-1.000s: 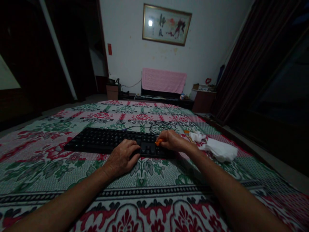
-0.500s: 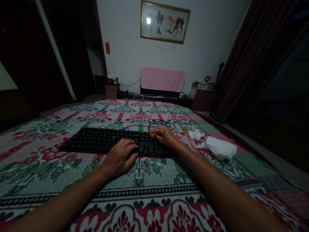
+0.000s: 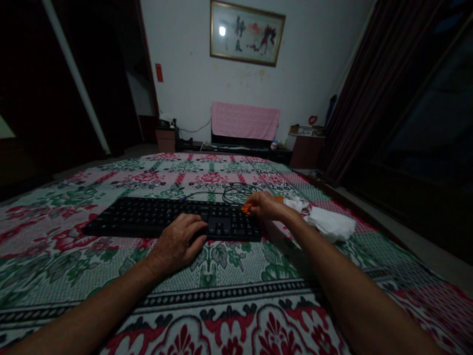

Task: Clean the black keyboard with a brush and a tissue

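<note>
A black keyboard (image 3: 136, 217) lies flat on a patterned red, green and white cover. My left hand (image 3: 181, 239) is closed on its front edge, fingers over the keys and thumb along the near side. Over the number pad at the right end, my right hand (image 3: 266, 204) pinches a small soft orange lump (image 3: 247, 209); whether it is cloth or gel, I cannot tell. Behind the keyboard lies its coiled black cable (image 3: 236, 190). A brush's orange bristles (image 3: 279, 198) show just beyond my right wrist, while my arm hides its handle.
Crumpled white tissue (image 3: 330, 223) lies right of my right forearm. The patterned cover (image 3: 210, 170) stretches to the far edge. Beyond it stand a low unit with a pink towel (image 3: 246, 121) draped over a screen, and a side cabinet (image 3: 306, 150).
My right hand has moved right with the orange lump, from the middle of the number pad toward the keyboard's right end. It now covers the brush handle. My left hand stays on the keyboard.
</note>
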`<state>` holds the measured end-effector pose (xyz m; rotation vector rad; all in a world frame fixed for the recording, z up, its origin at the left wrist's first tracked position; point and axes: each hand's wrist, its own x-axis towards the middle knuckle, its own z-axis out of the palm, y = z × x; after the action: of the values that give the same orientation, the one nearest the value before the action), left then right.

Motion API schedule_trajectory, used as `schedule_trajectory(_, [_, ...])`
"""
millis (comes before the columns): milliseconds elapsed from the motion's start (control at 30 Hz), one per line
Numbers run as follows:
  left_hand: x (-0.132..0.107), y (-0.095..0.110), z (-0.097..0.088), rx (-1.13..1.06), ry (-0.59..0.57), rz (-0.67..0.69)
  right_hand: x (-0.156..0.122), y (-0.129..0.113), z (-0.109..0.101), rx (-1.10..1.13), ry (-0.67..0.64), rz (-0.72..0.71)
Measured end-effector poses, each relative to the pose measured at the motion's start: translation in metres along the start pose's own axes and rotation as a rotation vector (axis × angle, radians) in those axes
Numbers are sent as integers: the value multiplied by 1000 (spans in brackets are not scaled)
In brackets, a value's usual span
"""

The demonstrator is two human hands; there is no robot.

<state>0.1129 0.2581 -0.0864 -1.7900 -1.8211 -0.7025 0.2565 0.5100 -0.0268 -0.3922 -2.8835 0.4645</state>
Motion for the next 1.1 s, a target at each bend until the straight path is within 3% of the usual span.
schedule_trajectory(267, [1,2,-2,-5,-28,-17,-15,-10,-22,145,-273,-15])
schedule_trajectory(333, [0,2,-1,-11,-28,-17,-11,-7,-21,200,-171,-7])
schedule_trajectory(433, [0,1,-1,-12,-21,-12,-4,3,-11,94,147,61])
schedule_trajectory(533, [0,1,-1,-12,-16,-13,0,11,1,-41,204,76])
schedule_trajectory(633, [0,1,-1,-20,-10,-13,-2,11,2,-71,90,83])
schedule_trajectory(767, [0,2,-1,-19,-20,-16,-8,0,-12,-29,-101,125])
schedule_trajectory(1100, [1,3,-3,-18,-20,-20,-24,-30,-30,-106,-390,91])
